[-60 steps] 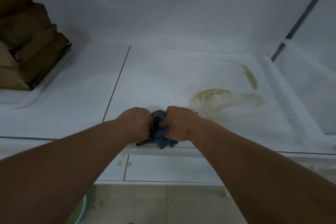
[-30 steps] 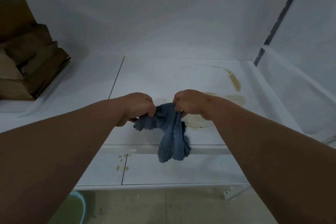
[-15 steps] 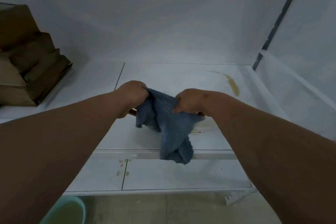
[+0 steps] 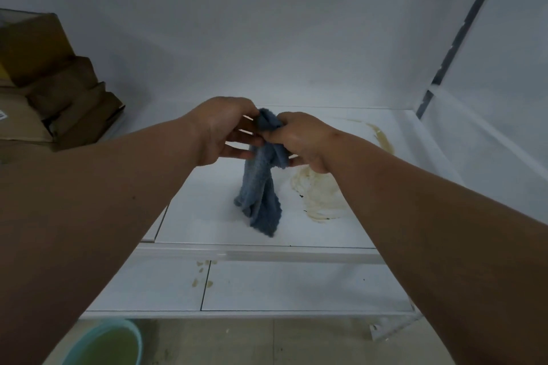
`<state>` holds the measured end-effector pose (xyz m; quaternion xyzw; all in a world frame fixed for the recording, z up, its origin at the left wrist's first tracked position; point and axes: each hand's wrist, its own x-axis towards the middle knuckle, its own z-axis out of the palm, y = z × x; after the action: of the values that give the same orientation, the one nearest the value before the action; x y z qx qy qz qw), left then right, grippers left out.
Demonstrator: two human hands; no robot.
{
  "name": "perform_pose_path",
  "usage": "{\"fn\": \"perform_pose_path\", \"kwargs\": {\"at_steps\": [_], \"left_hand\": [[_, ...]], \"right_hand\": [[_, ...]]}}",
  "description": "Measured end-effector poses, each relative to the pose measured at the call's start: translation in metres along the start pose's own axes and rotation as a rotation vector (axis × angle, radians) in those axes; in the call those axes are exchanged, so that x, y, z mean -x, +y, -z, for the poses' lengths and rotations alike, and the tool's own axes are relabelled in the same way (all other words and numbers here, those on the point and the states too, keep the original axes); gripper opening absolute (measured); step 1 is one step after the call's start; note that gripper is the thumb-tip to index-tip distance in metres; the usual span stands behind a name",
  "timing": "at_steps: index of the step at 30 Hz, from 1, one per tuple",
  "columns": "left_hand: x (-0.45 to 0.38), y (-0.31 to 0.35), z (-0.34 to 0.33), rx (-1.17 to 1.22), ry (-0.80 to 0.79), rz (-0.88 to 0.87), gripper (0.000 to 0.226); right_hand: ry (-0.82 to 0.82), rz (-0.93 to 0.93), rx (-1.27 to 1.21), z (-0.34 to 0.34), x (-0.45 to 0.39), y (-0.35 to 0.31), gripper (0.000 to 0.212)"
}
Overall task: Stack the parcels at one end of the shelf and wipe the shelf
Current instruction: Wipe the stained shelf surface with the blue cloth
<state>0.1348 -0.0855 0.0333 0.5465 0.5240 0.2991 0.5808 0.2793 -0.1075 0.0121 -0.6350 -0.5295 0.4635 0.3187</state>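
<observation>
- The boxes (image 4: pixel 50 89) are brown and sit in a pile at the far left end of the shelf (image 4: pixel 207 225). They touch each other and lean a bit.
- A bucket (image 4: pixel 103 344) with a blue-green rim is on the floor at the bottom left. It has yellowish water in it.
- Small brown drips (image 4: pixel 203 281) are on the lower shelf, close to a dark seam line.
- The left hand (image 4: pixel 224 130) is held up over the shelf. Its fingers (image 4: pixel 240 152) are partly bent and pinch the top of the cloth from the left side.
- The cloth (image 4: pixel 262 187) is blue and fuzzy. It is bunched at the top between both hands, and the rest hangs down. I cannot tell if its bottom end touches the shelf.
- The right hand (image 4: pixel 302 139) is just beside the left hand. Its fingers are curled round the top of the cloth from the right side.
- A big brown stain (image 4: pixel 320 195) is on the shelf, under and to the right of the right hand, near the cloth.
- A thin brown streak (image 4: pixel 382 136) is farther back on the right, near the shelf's side wall.
</observation>
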Motion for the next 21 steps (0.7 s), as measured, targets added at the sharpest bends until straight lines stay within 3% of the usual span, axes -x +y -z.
{"fn": "perform_pose_path", "kwargs": {"at_steps": [4, 7, 11, 14, 21], "left_hand": [[-0.01, -0.012, 0.01, 0.027, 0.167, -0.075, 0.028], [-0.013, -0.03, 0.018, -0.275, 0.034, -0.044, 0.049], [-0.011, -0.042, 0.021, -0.525, -0.013, 0.003, 0.019], [-0.012, -0.042, 0.026, -0.618, 0.057, 0.025, 0.024], [-0.015, -0.028, 0.029, -0.013, 0.063, 0.144, 0.019]], "right_hand": [[0.025, 0.076, 0.024, -0.001, -0.002, -0.011, 0.017], [0.018, 0.116, 0.004, -0.004, -0.001, -0.018, 0.023], [0.039, 0.148, 0.12, -0.008, -0.002, -0.019, 0.02], [0.112, 0.173, 0.257, -0.009, -0.005, -0.014, 0.027], [0.157, 0.25, 0.378, -0.013, -0.015, -0.005, 0.027]]}}
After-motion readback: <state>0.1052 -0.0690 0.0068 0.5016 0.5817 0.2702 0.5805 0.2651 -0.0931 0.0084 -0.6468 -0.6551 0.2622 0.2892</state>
